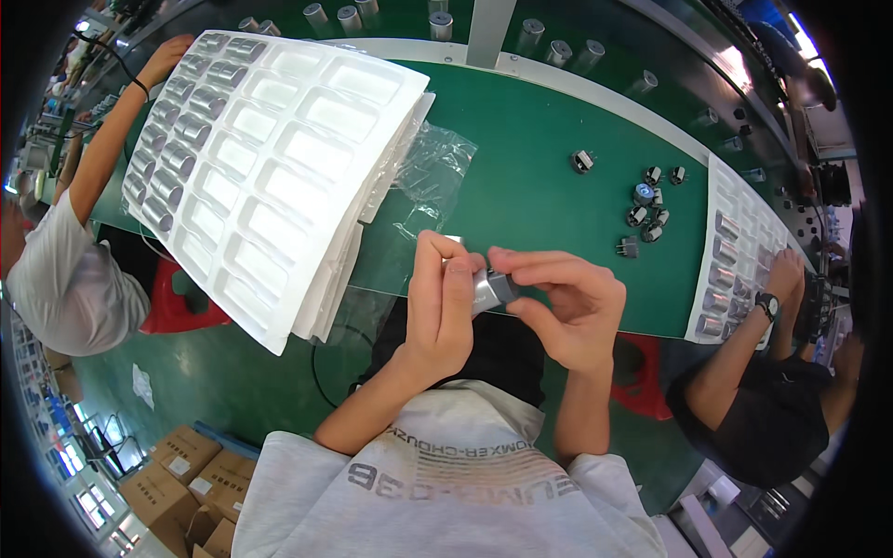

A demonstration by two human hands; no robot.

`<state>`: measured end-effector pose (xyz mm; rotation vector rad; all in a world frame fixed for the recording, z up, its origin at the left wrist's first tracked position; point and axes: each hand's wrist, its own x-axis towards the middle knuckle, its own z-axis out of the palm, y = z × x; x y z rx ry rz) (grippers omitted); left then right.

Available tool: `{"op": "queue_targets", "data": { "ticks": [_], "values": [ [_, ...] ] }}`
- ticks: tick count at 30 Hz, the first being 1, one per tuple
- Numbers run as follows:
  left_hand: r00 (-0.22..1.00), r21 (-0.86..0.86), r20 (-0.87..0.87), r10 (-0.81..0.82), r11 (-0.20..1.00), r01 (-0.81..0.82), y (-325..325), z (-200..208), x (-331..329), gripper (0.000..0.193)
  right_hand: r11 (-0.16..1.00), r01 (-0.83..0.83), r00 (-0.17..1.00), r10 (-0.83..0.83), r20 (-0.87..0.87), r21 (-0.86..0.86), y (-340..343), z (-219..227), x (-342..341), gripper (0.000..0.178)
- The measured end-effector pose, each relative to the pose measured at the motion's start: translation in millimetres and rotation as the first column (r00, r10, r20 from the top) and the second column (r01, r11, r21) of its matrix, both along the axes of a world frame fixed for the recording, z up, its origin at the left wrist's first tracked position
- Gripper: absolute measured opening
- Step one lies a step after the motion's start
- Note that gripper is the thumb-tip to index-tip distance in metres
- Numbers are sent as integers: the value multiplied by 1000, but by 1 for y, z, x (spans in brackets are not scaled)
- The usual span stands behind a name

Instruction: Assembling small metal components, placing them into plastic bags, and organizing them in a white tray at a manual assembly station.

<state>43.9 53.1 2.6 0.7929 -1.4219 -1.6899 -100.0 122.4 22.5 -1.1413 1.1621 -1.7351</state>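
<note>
In front of my body, above the table's near edge, a small silver cylinder with a dark grey end (500,288) is held between both hands. My left hand (439,312) is closed around its silver part, thumb and fingers pinched together. My right hand (579,302) curves about the dark grey end, with thumb and fingertips at it; my fingers partly hide the piece. A stack of white plastic trays (296,288) lies to the left, tilted, with silver cylinders (191,130) in its far-left pockets. Several small black-and-metal parts (636,216) lie on the table to the right.
Crumpled clear plastic (437,172) sits beside the trays on the green table (521,139). Silver cylinders (558,53) stand along the far ledge. Co-workers sit at both sides, one's hand (786,277) at another white tray (712,200). Cardboard boxes (191,465) lie behind on the left.
</note>
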Motion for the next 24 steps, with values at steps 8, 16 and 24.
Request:
{"op": "queue_targets", "data": {
  "ticks": [8, 16, 24],
  "values": [
    [997, -222, 49, -56, 973, 65, -8, 2, 1, 15, 998, 43, 988, -35, -151, 47, 1, -5, -2, 29],
    [981, -161, 92, -173, 969, 186, -20, 1, 7, 13, 996, -87, 987, 87, -132, 6, 3, -11, -12, 34],
    [988, -314, 128, -84, 942, 121, -15, 0, 1, 9, 981, 90, 984, -114, 137, 170, 8, -11, 11, 27]
  ]
}}
